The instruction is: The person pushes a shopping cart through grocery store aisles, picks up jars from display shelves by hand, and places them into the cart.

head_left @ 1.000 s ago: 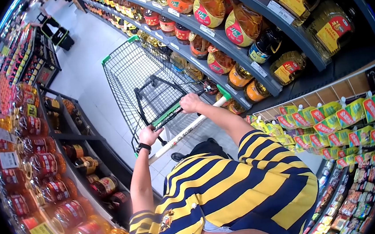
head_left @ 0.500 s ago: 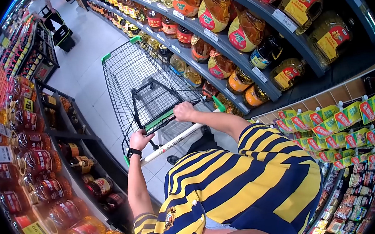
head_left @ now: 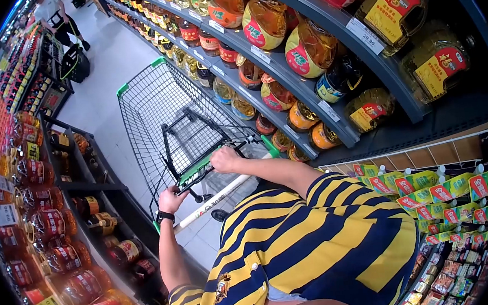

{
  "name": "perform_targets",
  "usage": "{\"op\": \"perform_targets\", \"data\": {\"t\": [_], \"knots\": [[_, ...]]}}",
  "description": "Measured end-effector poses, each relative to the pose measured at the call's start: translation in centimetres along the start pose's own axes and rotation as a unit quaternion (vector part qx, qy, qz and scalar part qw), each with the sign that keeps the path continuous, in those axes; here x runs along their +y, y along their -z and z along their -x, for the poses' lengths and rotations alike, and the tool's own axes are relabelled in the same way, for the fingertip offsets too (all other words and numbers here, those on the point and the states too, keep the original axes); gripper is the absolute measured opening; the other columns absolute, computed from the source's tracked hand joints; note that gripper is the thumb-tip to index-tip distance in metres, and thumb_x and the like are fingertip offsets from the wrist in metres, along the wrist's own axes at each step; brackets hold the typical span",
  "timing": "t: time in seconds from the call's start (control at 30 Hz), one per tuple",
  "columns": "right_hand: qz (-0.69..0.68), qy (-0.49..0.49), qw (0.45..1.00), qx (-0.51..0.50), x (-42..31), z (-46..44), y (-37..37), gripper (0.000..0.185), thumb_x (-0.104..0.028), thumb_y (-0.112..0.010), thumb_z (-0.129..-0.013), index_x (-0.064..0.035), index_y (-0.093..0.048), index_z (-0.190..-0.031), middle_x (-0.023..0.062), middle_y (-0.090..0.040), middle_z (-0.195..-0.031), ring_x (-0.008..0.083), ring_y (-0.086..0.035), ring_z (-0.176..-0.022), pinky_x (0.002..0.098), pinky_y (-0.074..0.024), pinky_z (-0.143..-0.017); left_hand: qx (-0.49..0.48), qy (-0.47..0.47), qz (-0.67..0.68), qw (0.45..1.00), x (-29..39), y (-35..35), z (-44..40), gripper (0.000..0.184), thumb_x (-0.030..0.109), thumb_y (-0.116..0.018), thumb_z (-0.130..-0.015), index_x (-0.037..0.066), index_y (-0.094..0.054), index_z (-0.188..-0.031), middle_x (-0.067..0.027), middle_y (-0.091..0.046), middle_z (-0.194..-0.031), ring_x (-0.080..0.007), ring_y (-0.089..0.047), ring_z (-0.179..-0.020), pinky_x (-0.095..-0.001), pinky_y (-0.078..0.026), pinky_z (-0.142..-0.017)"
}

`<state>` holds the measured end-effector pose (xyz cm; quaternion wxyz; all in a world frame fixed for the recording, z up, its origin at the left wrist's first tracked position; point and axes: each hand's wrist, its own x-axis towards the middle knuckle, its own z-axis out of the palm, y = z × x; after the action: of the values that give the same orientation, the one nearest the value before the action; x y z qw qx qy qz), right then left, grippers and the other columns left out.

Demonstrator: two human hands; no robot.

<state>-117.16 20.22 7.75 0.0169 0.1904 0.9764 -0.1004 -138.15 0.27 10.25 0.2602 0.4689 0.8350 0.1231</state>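
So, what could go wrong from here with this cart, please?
The cart is close to the right-hand shelf, so a small turn might hit the lower bottles. A black basket and a person ahead, on the left, could be in its way. The left hand and right hand hold the bar beyond the white handle, so steering may suffer.

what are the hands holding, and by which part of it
A shopping cart: the left hand and right hand grip the black-and-green bar at the basket's near end, not the white push handle.
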Motion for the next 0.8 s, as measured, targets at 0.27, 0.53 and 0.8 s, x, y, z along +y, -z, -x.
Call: {"op": "perform_targets", "data": {"t": [0.27,0.53,0.8], "knots": [[-0.017,0.0,0.999,-0.034,3.1,0.1,1.0,0.029,-0.034,-0.071,-0.068,-0.005,-0.069,-0.073,0.0134,-0.068,-0.079,0.0287,-0.068,-0.076,0.0399,-0.0539,-0.067,-0.005,0.031,0.004,0.999,3.3,-0.7,-0.6,0.05,0.047,-0.076,-0.068,0.005,-0.071,-0.095,-0.0131,-0.071,-0.09,-0.0288,-0.068,-0.085,-0.0359,-0.053,-0.078],[-0.005,0.016,0.999,-0.033,6.1,0.5,2.9,0.027,-0.031,-0.07,-0.068,-0.0056,-0.069,-0.074,0.0133,-0.068,-0.078,0.0285,-0.068,-0.075,0.04,-0.0541,-0.065,-0.011,0.032,0.004,0.999,5.6,-1.7,-2.0,0.054,0.052,-0.073,-0.07,0.004,-0.071,-0.094,-0.0142,-0.071,-0.089,-0.03,-0.067,-0.083,-0.0375,-0.052,-0.077],[0.007,0.004,1.0,-0.012,8.3,-0.5,2.5,0.031,-0.036,-0.071,-0.067,-0.0055,-0.069,-0.071,0.0132,-0.068,-0.076,0.0303,-0.068,-0.074,0.0414,-0.0547,-0.066,-0.022,0.016,-0.009,1.0,6.9,-1.6,-3.8,0.056,0.054,-0.069,-0.073,0.003,-0.072,-0.095,-0.0159,-0.07,-0.088,-0.0309,-0.067,-0.083,-0.0385,-0.052,-0.076]]}}
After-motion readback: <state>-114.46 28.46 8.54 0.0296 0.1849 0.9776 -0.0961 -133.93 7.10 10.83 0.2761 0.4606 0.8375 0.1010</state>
